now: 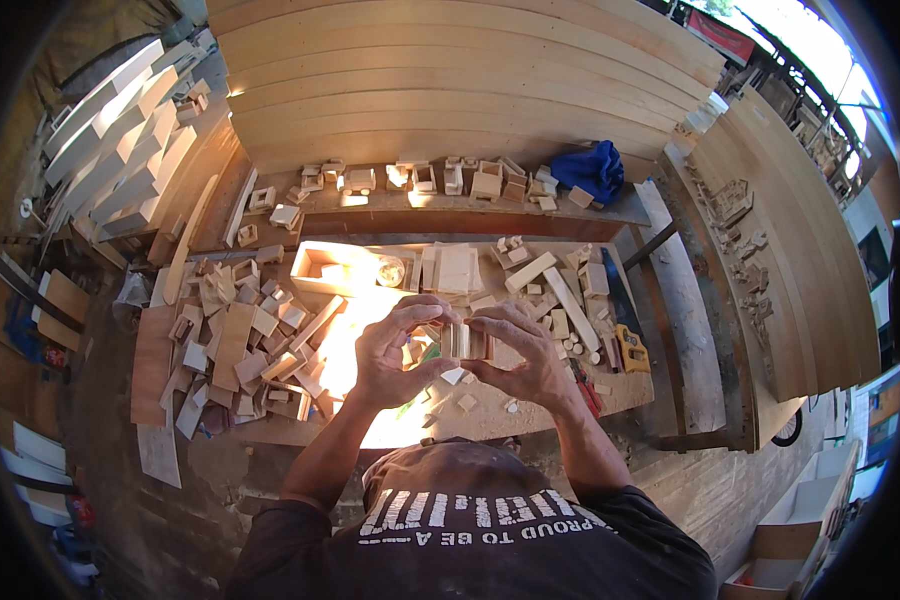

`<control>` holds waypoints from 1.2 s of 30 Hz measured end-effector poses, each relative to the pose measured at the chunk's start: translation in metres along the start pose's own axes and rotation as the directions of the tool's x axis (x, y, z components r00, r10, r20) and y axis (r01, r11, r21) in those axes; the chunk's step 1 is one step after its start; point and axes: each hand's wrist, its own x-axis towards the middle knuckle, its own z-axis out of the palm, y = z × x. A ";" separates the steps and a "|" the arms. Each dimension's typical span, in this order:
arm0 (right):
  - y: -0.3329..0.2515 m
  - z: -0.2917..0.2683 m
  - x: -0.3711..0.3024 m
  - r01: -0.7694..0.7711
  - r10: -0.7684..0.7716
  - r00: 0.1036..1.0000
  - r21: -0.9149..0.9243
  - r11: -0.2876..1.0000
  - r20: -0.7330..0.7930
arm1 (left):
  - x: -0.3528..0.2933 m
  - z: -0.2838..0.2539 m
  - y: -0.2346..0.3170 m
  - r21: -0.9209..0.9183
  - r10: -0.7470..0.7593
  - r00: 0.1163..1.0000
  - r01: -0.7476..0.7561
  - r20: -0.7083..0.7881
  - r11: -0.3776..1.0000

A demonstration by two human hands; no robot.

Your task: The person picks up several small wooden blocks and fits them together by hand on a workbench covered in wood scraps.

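Between my two hands is a small wooden box-shaped piece, raised over the near part of the workbench. My left hand pinches its left side, with the thumb low and the fingers curled over the top. On the opposite side, my right hand grips it with the thumb below and the fingers above. The palms hide part of the piece. Beneath the hands lie small wood offcuts and something green, partly covered. A red-handled tool rests just right of my right forearm.
A heap of wood blocks covers the bench's left. Behind the hands are an open wooden box and a round container. A yellow-handled saw lies at right. Small wooden vehicles and a blue cloth line the back shelf.
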 end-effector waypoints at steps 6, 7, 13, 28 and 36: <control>-0.001 0.000 0.000 0.036 -0.037 0.999 -0.008 0.999 -0.012 | 0.000 0.001 0.003 -0.003 -0.007 1.000 0.007 0.007 1.000; -0.002 -0.001 0.000 0.039 -0.039 0.999 -0.009 0.999 -0.011 | 0.000 0.001 0.003 -0.012 -0.008 1.000 0.008 0.004 1.000; -0.003 0.000 0.000 0.038 -0.038 0.999 -0.001 0.999 -0.018 | -0.002 0.002 0.001 -0.030 0.005 1.000 -0.005 0.001 1.000; -0.002 -0.010 -0.002 -0.030 0.031 1.000 -0.049 0.998 0.002 | -0.012 0.013 -0.010 -0.137 -0.129 0.987 0.116 -0.094 0.984; -0.005 -0.009 -0.003 -0.041 0.041 0.999 -0.035 0.999 -0.016 | -0.011 0.013 -0.008 -0.141 -0.100 0.991 0.087 -0.088 0.986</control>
